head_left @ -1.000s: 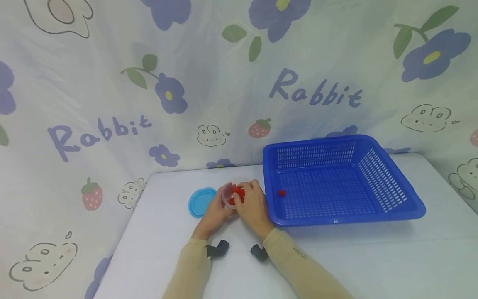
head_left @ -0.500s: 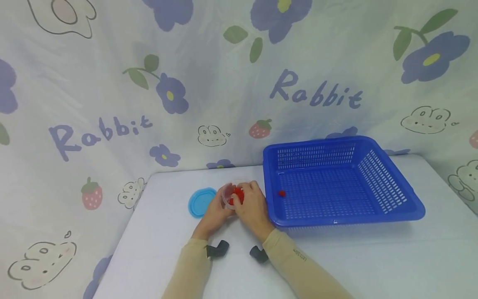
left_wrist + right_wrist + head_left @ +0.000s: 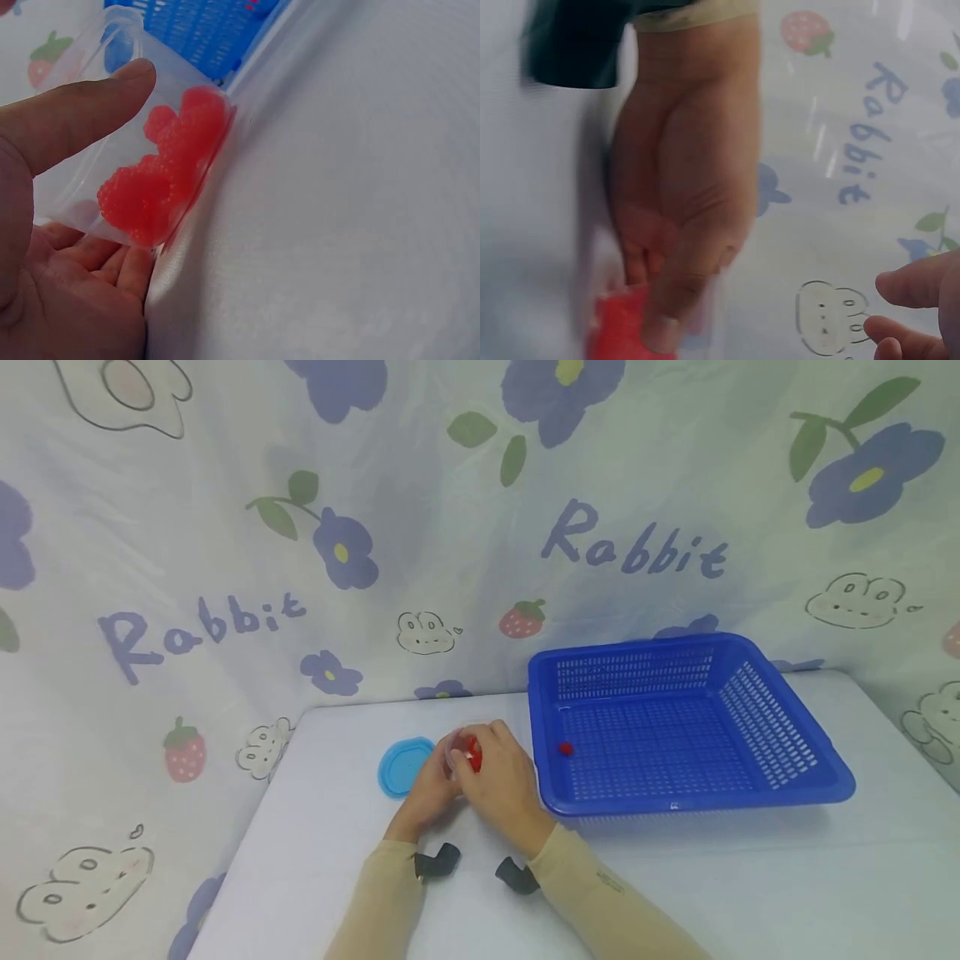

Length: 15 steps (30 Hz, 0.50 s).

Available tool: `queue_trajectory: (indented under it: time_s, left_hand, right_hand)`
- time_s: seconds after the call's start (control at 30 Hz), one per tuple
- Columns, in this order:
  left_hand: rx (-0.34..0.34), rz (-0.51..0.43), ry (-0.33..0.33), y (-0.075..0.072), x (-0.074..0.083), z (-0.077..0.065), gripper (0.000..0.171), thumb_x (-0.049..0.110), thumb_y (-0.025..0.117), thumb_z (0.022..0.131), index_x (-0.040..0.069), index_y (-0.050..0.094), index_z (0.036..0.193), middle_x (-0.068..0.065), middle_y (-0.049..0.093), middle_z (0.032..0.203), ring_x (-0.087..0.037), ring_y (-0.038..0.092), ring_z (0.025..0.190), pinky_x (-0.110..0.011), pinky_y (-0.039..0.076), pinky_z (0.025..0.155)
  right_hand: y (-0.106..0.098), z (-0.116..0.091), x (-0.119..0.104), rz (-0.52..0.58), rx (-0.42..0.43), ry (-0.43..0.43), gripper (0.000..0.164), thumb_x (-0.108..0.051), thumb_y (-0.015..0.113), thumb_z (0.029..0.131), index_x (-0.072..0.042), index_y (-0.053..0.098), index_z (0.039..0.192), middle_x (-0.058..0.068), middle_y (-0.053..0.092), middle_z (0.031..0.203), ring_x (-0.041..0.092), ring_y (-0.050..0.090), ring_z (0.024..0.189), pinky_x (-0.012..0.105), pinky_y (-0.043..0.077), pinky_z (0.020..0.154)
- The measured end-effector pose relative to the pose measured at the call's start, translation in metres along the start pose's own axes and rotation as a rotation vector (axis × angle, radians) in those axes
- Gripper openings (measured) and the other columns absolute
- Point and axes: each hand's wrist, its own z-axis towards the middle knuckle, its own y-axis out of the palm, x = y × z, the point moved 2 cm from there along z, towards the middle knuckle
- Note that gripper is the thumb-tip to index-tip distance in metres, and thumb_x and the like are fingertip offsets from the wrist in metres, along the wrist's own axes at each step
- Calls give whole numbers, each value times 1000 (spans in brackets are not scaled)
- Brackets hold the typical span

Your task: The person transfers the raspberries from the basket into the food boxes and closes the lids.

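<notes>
My left hand grips a clear plastic cup, thumb along its side and fingers under it. Several red raspberries lie bunched near the cup's base, and the base is right at the white tablecloth. Over the cup's mouth in the head view is my right hand, which hides much of the cup. The right wrist view has its fingertips and thumb at the right edge, apart, with nothing between them. One more raspberry sits inside the blue basket, just right of my right hand.
A light-blue lid lies on the white table, left of the cup. Dark wrist-camera mounts jut from both sleeves. A curtain printed with flowers and rabbits hangs behind the table.
My right hand has shifted slightly left over the cup, its thumb covering more of the mouth, so less of the red raspberries shows. The left hand, basket and lid stay put.
</notes>
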Motion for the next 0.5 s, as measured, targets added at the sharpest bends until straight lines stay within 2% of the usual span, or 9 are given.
queue_trajectory:
  time_s: [0.13,0.23,0.37,0.5]
  left_hand:
    - [-32,-8,-17,-1,15,-6,79,13,72,79,11,27,144,-6,37,144,-22,30,135,-43,29,107]
    - [-42,-20,-16,0,14,-6,81,13,73,79,13,26,144,-4,36,145,-22,29,136,-45,29,107]
    - [-16,-34,-22,1,-1,0,86,14,77,74,21,28,144,3,39,143,-19,31,134,-48,29,106]
    - [26,-17,-47,2,-15,3,88,24,81,70,29,31,142,9,41,139,-16,33,132,-48,31,105]
  right_hand:
    - [-13,0,-6,20,-20,20,27,-33,60,88,-16,63,108,-1,55,95,13,56,80,27,53,69]
    - [-21,1,-9,20,-9,23,28,-31,61,87,-16,62,110,-1,55,93,13,57,79,28,53,69]
    - [-31,5,-13,50,12,9,30,-29,64,85,-16,60,113,-1,53,88,13,55,76,24,52,65]
    - [-43,11,-13,65,39,-49,29,-27,66,84,-14,61,110,-2,50,82,11,48,70,21,45,57]
